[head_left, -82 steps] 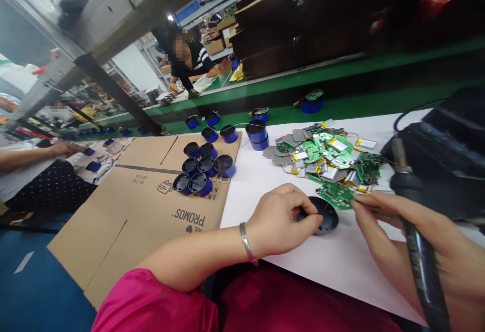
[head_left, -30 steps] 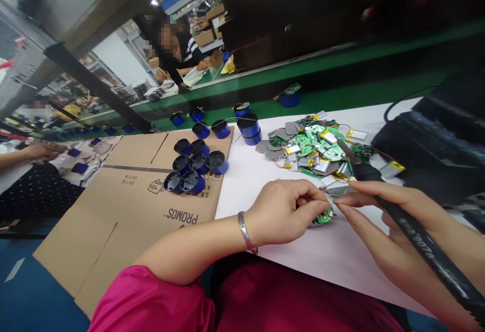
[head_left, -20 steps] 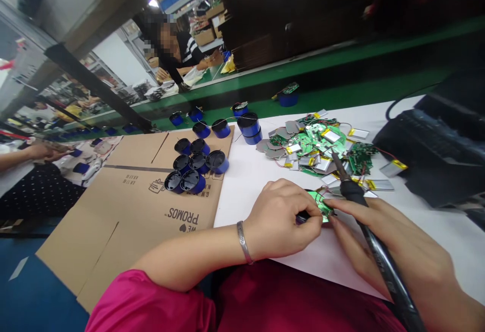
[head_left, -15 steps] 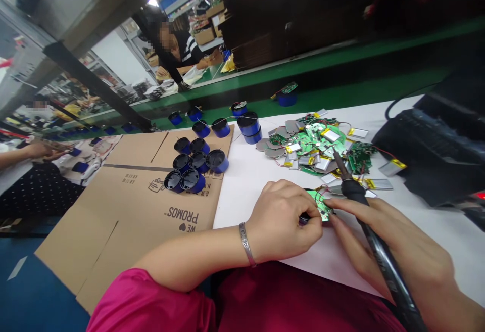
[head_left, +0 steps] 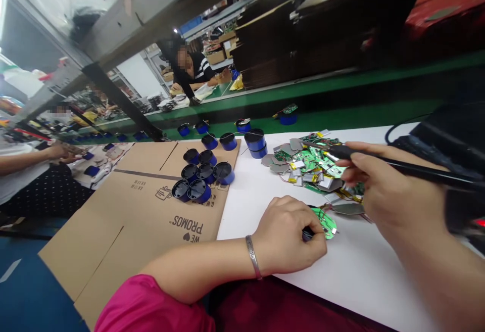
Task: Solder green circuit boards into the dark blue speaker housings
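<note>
A person's left hand [head_left: 291,237] is resting near the near edge of a white counter [head_left: 242,203]. Its thumb and fingers are curling closed on the left side of a black cup [head_left: 307,233], mostly hidden beneath them. A round green circuit board [head_left: 329,225] is lying at the fingertips, just to their right. The right hand [head_left: 390,190] is gripping a black soldering iron [head_left: 411,168] like a pen, fingers closed around the handle. Its tip is pointing over a pile of circuit boards and batteries [head_left: 314,165] toward the counter's far edge; whether it is touching is unclear. Two stacked blue cups [head_left: 256,144] are standing at the counter's far-left corner. More blue cups [head_left: 205,173] are clustering near the right edge of the flattened cardboard [head_left: 125,221].
</note>
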Motion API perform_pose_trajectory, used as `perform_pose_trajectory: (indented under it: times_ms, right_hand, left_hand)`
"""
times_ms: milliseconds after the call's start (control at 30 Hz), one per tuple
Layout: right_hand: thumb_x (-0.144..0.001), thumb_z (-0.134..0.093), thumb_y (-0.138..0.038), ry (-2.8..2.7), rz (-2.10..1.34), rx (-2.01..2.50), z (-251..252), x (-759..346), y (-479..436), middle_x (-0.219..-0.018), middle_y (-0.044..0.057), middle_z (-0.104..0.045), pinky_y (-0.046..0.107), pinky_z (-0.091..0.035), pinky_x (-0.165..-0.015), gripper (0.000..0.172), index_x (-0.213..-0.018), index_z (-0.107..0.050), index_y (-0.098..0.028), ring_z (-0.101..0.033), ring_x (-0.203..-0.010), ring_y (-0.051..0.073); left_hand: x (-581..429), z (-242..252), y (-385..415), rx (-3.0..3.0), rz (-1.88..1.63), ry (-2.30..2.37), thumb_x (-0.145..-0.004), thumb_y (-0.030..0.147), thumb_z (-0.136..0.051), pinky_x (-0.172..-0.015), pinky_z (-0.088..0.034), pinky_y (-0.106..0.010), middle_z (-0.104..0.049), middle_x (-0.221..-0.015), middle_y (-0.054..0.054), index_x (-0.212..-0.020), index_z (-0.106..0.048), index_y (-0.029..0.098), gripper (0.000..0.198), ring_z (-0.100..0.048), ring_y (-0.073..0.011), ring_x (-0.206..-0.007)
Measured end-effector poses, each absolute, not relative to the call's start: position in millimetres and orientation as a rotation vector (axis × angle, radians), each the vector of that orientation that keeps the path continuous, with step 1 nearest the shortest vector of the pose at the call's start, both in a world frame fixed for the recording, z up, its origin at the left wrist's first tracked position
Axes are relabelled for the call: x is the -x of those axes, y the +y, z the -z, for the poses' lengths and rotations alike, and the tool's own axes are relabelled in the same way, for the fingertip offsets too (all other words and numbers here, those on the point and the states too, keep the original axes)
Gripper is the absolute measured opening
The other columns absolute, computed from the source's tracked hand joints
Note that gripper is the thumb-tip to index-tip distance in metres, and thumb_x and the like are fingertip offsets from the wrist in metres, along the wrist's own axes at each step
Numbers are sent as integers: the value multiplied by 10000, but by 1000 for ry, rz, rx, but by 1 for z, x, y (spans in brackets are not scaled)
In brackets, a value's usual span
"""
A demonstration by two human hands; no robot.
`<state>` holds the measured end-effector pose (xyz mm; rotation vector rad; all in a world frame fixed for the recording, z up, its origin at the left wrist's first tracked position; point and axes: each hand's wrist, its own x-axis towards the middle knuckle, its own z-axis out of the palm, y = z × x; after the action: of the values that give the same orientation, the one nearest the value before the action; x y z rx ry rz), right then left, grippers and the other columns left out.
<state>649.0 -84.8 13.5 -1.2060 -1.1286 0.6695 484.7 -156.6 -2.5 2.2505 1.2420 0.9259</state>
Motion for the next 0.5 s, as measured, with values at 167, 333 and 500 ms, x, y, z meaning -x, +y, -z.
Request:
perform_pose_trajectory:
  times_ms: [167, 333, 500]
  right_hand:
    - [-697, -742, -445, -982, -858, 1157, 0, -629, -70, -808, 80, -704, 299, -629, -664, 378, -953, -731, -167, -705, -714, 224]
    - [-719, -754, -472, -1028, -920, 1167, 8, -629, -70, -844, 75, -710, 306, -634, -757, 427, -1027, -736, -178, -714, -776, 225]
    - [-753, -748, -522, -1076, -923, 1168, 15, -630, -67, -873, 78, -711, 327, -631, -794, 446, -1051, -733, -191, -715, -809, 229]
  left_hand:
    - [-484, 5, -155, -2280, -958, 1219, -731, 145, -632, -826, -488, -325, -747, -798, -8, -661, -638, 170, 74, -666, -174, -809]
    - [-484, 6, -155, -2296, -980, 1201, -723, 141, -628, -813, -488, -319, -743, -782, -3, -660, -634, 171, 70, -662, -167, -793]
    - [-483, 6, -154, -2299, -973, 1200, -735, 154, -629, -809, -485, -321, -742, -780, -2, -659, -629, 173, 78, -655, -169, -795]
